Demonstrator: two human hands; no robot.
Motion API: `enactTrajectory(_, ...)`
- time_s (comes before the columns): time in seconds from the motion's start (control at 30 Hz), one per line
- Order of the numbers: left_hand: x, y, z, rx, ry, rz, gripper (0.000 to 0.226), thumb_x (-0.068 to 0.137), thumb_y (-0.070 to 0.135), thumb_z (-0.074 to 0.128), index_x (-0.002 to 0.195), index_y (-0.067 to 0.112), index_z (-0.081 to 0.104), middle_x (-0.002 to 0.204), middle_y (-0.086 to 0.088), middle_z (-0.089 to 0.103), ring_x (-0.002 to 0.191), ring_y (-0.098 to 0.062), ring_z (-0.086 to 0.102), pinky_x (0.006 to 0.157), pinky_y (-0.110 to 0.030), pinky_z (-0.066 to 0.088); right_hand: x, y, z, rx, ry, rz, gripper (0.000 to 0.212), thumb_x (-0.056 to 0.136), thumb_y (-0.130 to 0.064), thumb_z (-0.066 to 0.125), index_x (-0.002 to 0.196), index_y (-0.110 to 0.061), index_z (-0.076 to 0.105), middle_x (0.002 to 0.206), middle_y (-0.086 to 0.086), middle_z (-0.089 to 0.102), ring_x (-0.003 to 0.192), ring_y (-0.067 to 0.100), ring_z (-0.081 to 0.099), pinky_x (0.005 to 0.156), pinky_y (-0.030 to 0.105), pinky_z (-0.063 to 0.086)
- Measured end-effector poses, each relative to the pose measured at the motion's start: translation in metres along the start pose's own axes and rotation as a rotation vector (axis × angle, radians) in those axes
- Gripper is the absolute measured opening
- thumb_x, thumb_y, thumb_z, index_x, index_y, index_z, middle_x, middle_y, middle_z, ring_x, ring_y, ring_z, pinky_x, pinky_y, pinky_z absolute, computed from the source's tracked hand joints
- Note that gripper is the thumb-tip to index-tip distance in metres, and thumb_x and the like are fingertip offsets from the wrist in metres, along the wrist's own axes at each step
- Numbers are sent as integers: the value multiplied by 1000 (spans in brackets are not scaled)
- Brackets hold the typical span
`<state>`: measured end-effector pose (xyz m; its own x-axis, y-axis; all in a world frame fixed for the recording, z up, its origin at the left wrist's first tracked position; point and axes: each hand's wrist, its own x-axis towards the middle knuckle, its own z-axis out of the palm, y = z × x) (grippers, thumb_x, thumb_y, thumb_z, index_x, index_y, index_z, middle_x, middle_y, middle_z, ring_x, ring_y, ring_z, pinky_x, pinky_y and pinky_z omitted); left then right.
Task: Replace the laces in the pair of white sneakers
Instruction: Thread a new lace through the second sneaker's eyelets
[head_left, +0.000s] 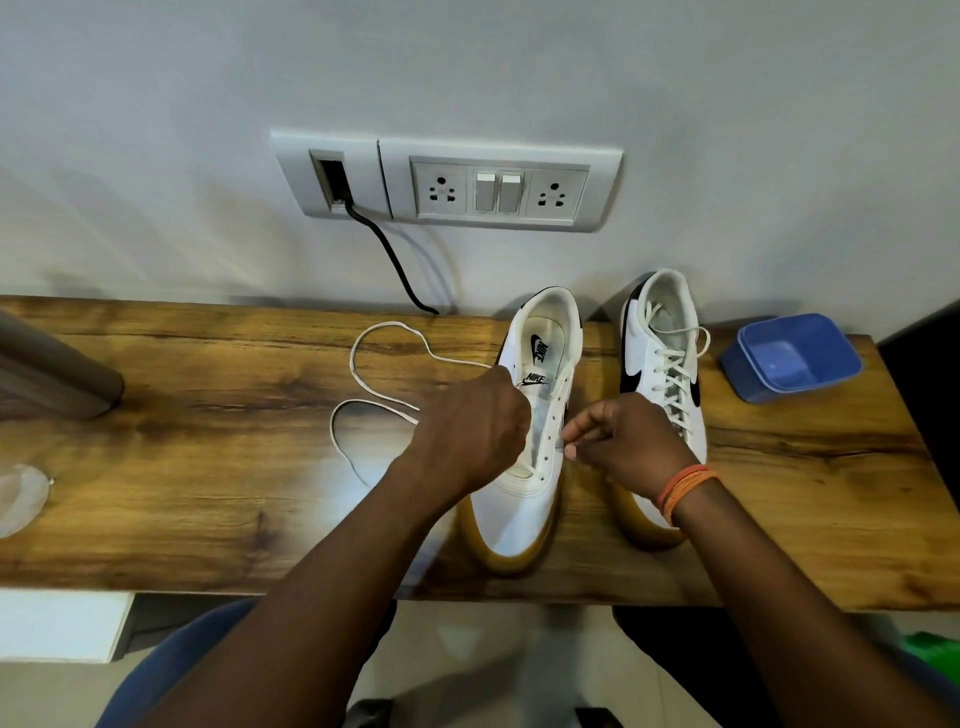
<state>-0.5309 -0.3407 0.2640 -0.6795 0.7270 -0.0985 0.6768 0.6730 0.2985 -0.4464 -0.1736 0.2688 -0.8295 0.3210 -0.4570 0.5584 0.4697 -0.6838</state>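
Both hands at unlaced shoe (524, 499) on bench (208, 467): left hand (467, 431) grips lace (363, 364), right hand (623, 441) pinches at eyelets. Laced shoe (660, 364) just beside.

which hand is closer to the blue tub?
Right. The right hand sits between the two sneakers, with only the laced sneaker between it and the blue tub. The left hand is farther left, on the unlaced sneaker.

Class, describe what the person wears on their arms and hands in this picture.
Both forearms are bare, with no sleeves showing. The right wrist carries a stack of thin orange thread bands. The left hand and right hand wear no gloves; no rings show.
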Motion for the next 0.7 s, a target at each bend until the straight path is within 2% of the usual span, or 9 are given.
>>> enactTrajectory(0.07, 0, 1, 5, 4, 7, 21, 22, 92, 24, 50, 98, 15, 69, 103, -5, 57, 74, -25, 61, 60, -36, 46, 2, 4, 3, -39, -16, 7, 11, 80, -3, 75, 82, -14, 75, 73, 1, 72, 67, 9, 67, 61, 20, 50)
enactTrajectory(0.17, 0, 3, 11, -48, 14, 4, 23, 92, 21, 52, 94, 18, 75, 104, -7, 51, 79, -28, 61, 67, -40, 50, 4, 6, 6, -86, 16, 12, 17, 81, -5, 74, 77, -22, 73, 73, -3, 71, 72, 10, 68, 68, 25, 54)
enactTrajectory(0.23, -1, 6, 17, -82, -1, -28, 23, 91, 23, 54, 93, 24, 77, 102, -7, 50, 89, -26, 55, 72, -38, 46, 3, 7, 8, -73, 0, 32, 14, 82, -6, 73, 80, -20, 72, 74, -2, 71, 67, 8, 65, 57, 20, 48)
enactTrajectory(0.33, -1, 8, 19, -260, -74, -86, 16, 88, 23, 62, 87, 28, 78, 101, -3, 48, 102, -22, 45, 79, -30, 32, 0, 8, 9, -24, -24, 52, 8, 84, -4, 71, 87, -11, 72, 74, 3, 71, 59, 9, 63, 44, 12, 42)
enactTrajectory(0.43, 4, 4, 22, -320, -133, -133, 15, 87, 24, 65, 82, 33, 76, 104, -1, 57, 109, -17, 42, 84, -26, 25, -4, 9, 8, 33, -34, 52, 7, 84, -3, 70, 90, -7, 70, 76, 8, 71, 57, 13, 62, 40, 11, 41)
enactTrajectory(0.47, 5, 4, 23, -340, -146, -150, 15, 86, 23, 65, 82, 31, 77, 102, 1, 65, 106, -13, 44, 85, -24, 26, -4, 9, 8, 44, -39, 54, 8, 85, -3, 69, 91, -7, 70, 77, 9, 71, 58, 14, 62, 40, 13, 42)
enactTrajectory(0.53, 6, 6, 22, -402, -145, -183, 17, 84, 15, 66, 82, 24, 80, 91, 5, 75, 98, -9, 55, 89, -26, 37, -5, 9, 8, 60, -47, 61, 8, 85, -3, 68, 91, -8, 69, 79, 11, 72, 59, 15, 62, 39, 17, 43)
enactTrajectory(0.6, 7, 8, 20, -462, -141, -232, 17, 81, 8, 67, 80, 19, 81, 84, 3, 76, 90, -8, 63, 90, -31, 47, -5, 10, 8, 70, -52, 62, 9, 86, -2, 67, 90, -9, 69, 80, 11, 72, 59, 16, 62, 39, 19, 43)
enactTrajectory(0.7, 7, 7, 18, -527, -141, -232, 16, 79, 4, 69, 79, 15, 81, 80, 2, 76, 76, -4, 62, 87, -34, 52, -5, 10, 8, 66, -61, 56, 10, 87, 1, 65, 90, -8, 69, 79, 10, 71, 58, 14, 61, 40, 14, 41)
